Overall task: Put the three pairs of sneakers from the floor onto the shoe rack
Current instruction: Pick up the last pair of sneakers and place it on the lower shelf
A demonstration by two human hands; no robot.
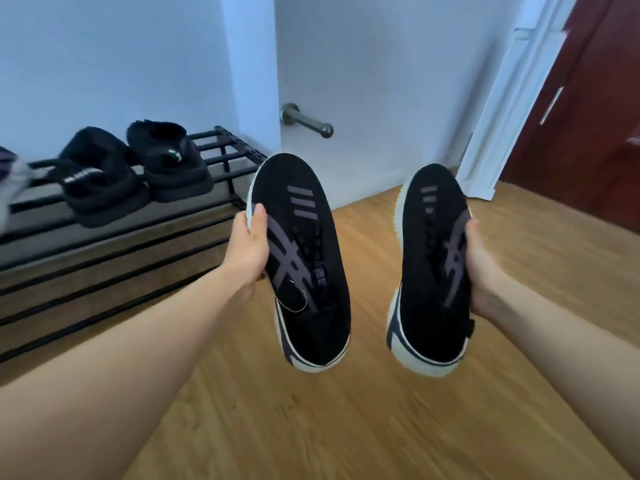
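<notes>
I hold a pair of black knit sneakers with grey stripes and white soles above the wooden floor. My left hand (250, 249) grips the left sneaker (304, 244) by its side, toe pointing away. My right hand (479, 261) grips the right sneaker (431, 268) the same way. The black metal shoe rack (221, 157) stands to the left against the wall. On its top shelf sits a pair of black fuzzy shoes (135, 174), and part of a grey shoe (12, 181) shows at the left edge.
A white wall corner with a metal door stop (306, 121) lies straight ahead. A white door frame (512, 105) and a dark red door (595, 109) are at the right. Lower rack shelves (104, 268) show bare bars.
</notes>
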